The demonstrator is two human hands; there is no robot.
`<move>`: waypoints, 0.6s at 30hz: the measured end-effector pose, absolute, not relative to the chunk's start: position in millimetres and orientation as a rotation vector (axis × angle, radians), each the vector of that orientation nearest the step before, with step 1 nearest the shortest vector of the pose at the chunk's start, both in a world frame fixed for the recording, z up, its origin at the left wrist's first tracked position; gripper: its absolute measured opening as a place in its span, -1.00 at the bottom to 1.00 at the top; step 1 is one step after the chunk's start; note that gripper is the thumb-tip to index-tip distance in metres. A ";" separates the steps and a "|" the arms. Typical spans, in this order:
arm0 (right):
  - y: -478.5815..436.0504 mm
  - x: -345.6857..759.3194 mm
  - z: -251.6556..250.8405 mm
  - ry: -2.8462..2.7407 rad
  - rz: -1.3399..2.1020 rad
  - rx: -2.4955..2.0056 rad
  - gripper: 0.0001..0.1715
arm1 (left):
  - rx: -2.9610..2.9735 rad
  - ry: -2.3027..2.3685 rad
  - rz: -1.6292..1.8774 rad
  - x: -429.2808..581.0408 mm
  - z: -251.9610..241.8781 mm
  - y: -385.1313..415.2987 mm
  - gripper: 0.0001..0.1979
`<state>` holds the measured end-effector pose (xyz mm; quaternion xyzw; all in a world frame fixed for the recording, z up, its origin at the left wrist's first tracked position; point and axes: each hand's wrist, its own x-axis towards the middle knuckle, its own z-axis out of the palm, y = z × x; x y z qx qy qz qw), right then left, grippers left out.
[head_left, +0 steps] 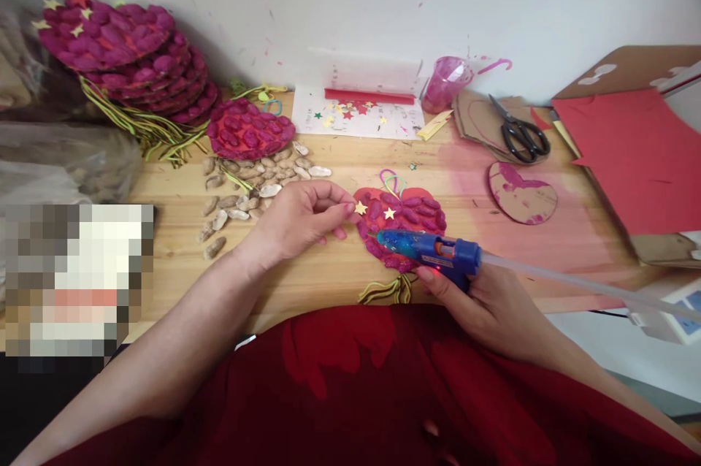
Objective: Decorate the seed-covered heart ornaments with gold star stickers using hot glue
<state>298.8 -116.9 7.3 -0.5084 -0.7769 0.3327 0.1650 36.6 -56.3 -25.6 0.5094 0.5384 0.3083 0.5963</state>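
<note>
A red heart covered with magenta shell pieces lies on the wooden table in front of me. My left hand is closed in a pinch on a small gold star at the heart's left edge. A second gold star sits on the heart. My right hand grips a blue hot glue gun, its nozzle pointing left over the heart's lower part, with a clear glue stick sticking out to the right.
Loose peanut shells lie left of the heart, another finished heart and a stack of hearts behind them. Star sheet, pink cup, scissors, painted cardboard heart, red paper at right.
</note>
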 end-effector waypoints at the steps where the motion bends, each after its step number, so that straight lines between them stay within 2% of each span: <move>1: -117.1 299.1 6.9 -2.217 0.948 -1.449 -0.69 | 1.180 1.252 0.711 36.8 -25.8 -56.5 -0.71; 10: -118.5 299.6 6.4 -2.244 0.893 -1.432 -0.68 | 1.231 1.228 0.683 35.7 -26.9 -57.8 -0.75; 18: -116.2 298.4 6.7 -2.266 0.821 -1.363 -0.77 | 1.258 1.236 0.636 35.2 -23.1 -58.4 -0.76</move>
